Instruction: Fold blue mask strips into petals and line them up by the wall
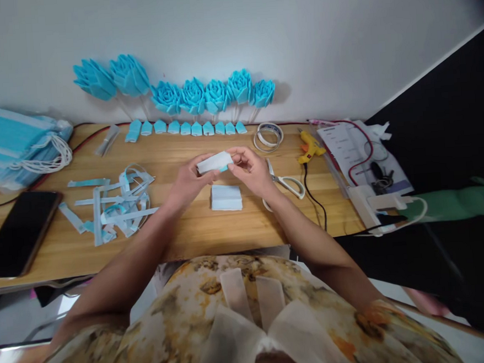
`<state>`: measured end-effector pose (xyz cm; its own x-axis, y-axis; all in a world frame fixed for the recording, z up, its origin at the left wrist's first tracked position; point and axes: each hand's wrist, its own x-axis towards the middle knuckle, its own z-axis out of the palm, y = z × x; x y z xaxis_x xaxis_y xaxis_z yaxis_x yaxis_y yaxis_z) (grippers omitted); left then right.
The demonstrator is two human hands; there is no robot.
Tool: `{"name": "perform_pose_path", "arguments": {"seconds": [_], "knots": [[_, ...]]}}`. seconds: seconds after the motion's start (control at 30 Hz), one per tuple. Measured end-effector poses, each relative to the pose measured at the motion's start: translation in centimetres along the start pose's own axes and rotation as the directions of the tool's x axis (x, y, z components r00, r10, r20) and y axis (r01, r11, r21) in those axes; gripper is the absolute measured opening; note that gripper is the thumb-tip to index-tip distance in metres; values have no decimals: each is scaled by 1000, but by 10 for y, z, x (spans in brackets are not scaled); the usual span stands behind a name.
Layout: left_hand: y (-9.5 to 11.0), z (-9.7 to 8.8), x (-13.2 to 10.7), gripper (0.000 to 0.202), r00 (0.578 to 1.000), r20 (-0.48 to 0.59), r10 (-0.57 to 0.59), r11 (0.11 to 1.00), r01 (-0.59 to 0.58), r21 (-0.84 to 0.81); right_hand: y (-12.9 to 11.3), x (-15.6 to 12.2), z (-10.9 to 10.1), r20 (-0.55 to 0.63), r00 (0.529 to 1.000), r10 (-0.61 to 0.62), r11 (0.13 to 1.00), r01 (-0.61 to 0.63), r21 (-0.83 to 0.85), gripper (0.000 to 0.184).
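Note:
Between my two hands is a small rectangle of face-mask fabric (214,162), white on top with a blue lower edge at its right. My left hand (189,179) pinches its left end, thumb along the near edge. The fingers of my right hand (251,170) close on its right end. Just below, a neat stack of pale fabric rectangles (226,197) lies on the wooden table. Beyond my hands runs a row of small folded blue petals (185,129). Scissors (286,183) with white handles rest beside my right hand, partly hidden by the wrist.
Blue fabric flowers (193,95) on stems lean at the wall. Cut mask strips (121,204) lie left of my arms, near a phone (19,233) and bagged masks (11,145). Tape rolls (268,136), a yellow glue gun (310,146) and a power strip (366,209) are at right.

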<state>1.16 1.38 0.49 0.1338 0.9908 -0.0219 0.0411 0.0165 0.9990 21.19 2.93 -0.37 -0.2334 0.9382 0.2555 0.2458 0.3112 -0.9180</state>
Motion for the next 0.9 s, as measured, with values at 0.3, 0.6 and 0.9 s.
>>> {"name": "perform_pose_path", "arguments": {"seconds": [0.3,0.6,0.9], "knots": [[3,0,-2,47,984,-6,176,950,-168,263,0,-2,-5,216,973,76,996,-86,39,80],[-14,6,1,65,988,-42,151,987,-153,-52,5,-4,2,171,984,58,996,-68,52,64],[-12,9,-3,38,998,20,-63,997,64,-49,5,-6,5,101,994,40,997,-46,60,66]]}}
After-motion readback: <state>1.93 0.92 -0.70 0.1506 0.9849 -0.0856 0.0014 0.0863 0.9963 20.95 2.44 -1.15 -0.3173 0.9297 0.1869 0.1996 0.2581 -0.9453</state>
